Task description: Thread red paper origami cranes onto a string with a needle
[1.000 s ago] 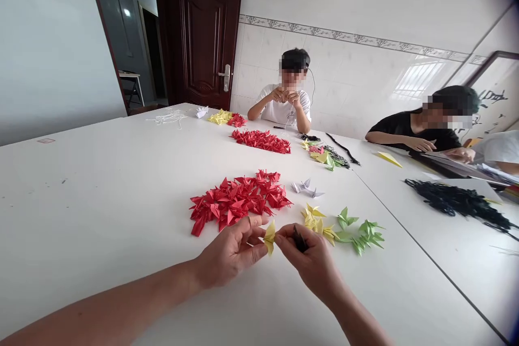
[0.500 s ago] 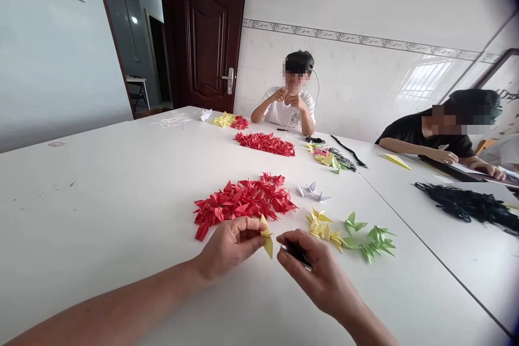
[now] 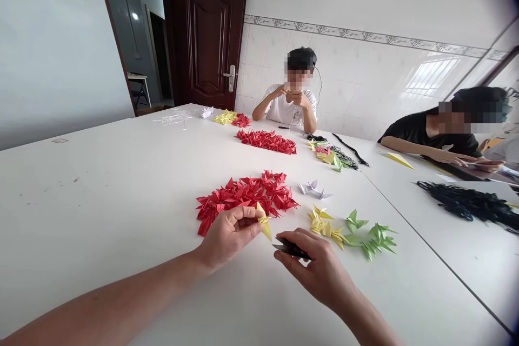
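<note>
Paper folded into a yellow crane [image 3: 264,221] was pinched in the left hand [image 3: 227,238], held up at the near side of a red crane pile [image 3: 239,193]. The right hand [image 3: 320,260] was clamped around black snips [image 3: 290,248], their parted blades pointing toward the yellow crane from just beside it, while loose yellow cranes [image 3: 318,225] and green cranes [image 3: 378,238] lay on the white table [image 3: 101,227] beyond.
</note>
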`<state>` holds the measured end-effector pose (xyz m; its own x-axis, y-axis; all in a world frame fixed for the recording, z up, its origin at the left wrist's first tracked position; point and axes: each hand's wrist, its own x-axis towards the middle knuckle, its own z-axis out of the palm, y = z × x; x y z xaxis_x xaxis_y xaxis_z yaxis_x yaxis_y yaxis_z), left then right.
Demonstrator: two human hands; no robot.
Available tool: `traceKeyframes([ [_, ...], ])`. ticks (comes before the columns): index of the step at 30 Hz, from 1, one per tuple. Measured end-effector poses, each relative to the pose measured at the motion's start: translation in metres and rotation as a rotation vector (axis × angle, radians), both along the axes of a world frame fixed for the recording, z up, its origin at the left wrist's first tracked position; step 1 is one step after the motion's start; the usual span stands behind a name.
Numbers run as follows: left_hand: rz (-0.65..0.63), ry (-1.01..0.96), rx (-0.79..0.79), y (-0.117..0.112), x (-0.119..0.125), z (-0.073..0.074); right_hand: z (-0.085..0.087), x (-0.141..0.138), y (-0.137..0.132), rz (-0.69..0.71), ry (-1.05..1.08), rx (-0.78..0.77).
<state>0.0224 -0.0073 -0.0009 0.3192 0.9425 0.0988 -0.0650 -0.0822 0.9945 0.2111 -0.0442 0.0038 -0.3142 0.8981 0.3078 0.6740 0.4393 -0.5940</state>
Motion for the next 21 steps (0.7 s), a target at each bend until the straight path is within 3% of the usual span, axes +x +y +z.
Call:
traceKeyframes([
  [8,-0.031,0.021,0.019,-0.002,-0.001,-0.001,-0.002,-0.001,0.001,0.004,-0.013,0.035],
  [13,-0.034,0.051,0.026,-0.001,-0.001,-0.003,-0.003,0.000,0.000,-0.065,0.091,0.064],
  [21,-0.203,0.079,0.044,-0.007,0.004,-0.009,-0.013,-0.008,0.004,-0.016,0.134,0.138],
])
